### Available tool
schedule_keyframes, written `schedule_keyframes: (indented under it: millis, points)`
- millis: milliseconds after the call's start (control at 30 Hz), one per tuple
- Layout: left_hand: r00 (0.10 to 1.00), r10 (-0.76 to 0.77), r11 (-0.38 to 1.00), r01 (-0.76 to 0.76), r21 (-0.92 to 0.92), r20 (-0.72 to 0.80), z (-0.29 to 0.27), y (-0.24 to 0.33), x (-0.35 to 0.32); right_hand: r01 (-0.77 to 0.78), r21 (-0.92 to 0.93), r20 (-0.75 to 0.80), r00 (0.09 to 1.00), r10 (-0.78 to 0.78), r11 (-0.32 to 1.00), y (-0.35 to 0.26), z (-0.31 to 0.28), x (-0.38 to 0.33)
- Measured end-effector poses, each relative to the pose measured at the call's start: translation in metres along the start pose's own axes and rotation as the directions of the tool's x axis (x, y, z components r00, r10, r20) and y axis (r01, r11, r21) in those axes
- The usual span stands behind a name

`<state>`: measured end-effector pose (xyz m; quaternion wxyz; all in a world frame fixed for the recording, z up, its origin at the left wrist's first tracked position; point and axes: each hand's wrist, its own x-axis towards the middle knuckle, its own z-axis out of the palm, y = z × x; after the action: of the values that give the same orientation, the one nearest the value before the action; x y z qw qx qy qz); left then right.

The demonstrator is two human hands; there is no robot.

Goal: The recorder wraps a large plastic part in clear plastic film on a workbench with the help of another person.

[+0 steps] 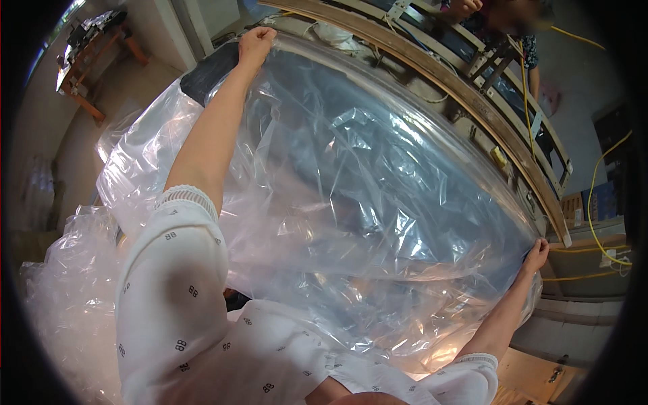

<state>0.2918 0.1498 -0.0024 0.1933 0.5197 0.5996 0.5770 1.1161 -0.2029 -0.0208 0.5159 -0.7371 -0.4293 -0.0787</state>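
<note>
A wide sheet of clear plastic film (351,169) spreads before me, wrinkled and shiny, its far edge running along a machine. With arms stretched wide, I pinch the film's far left corner in my left hand (256,46). At the far right end of the same edge, my right hand (538,255) has its fingers closed on the film. Between the two hands the edge looks fairly straight, while the nearer part sags in loose folds toward my body. A dark flat piece (210,73) shows beside my left forearm, under or next to the film.
A long wooden bar (445,84) and metal frame run beyond the film. Another person's hand (466,7) is behind the frame. Yellow hoses (594,196) hang at right. More crumpled film (74,304) heaps at lower left. An orange-legged table (84,101) stands far left.
</note>
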Motion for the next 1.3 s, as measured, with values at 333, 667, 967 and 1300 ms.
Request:
schedule_keyframes:
  millis: [333, 667, 967, 1300]
  points:
    - [0.969, 0.241, 0.960, -0.229, 0.160, -0.056, 0.020, 0.001, 0.013, 0.020, -0.269, -0.022, 0.999, -0.027, 0.963, -0.007, -0.002, 0.011]
    - [0.966, 0.010, 1.000, -0.008, 0.008, -0.260, 0.019, 0.003, 0.020, -0.135, -0.408, -0.191, 0.980, 0.060, 0.903, -0.018, -0.010, 0.011]
    - [0.918, -0.230, 0.973, 0.215, -0.081, -0.323, -0.017, -0.051, 0.066, -0.306, 0.028, -0.095, 0.947, 0.307, 0.952, -0.062, 0.006, 0.002]
    - [0.968, 0.070, 0.934, -0.149, 0.324, 0.242, -0.008, 0.010, 0.010, -0.523, 0.173, 0.121, 0.852, 0.509, 0.834, -0.024, -0.016, 0.021]
